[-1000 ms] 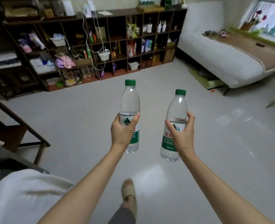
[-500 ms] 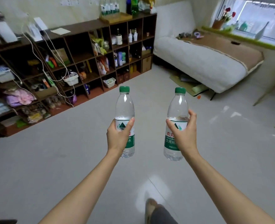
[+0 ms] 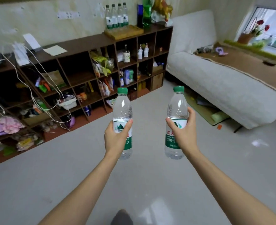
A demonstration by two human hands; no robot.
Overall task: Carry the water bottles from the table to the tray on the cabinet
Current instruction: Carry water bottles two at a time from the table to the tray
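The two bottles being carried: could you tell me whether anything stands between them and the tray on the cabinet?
Nothing visible does. The left hand and right hand each hold a bottle upright over open floor. The tray lies ahead on the cabinet top; four bottles fill its left part, its right part bare.

Both bare arms reach forward from the lower edge of the view, nearly straight and roughly parallel, well apart. The left hand (image 3: pixel 116 137) is raised upright, back of the hand toward the camera, thumb wrapped across the front of a bottle (image 3: pixel 122 111) — fingers hidden behind it. The right hand (image 3: pixel 183 135) mirrors it at about the same height, gripping a second bottle (image 3: pixel 176 109), thumb in front — fingertips curling round the far side.
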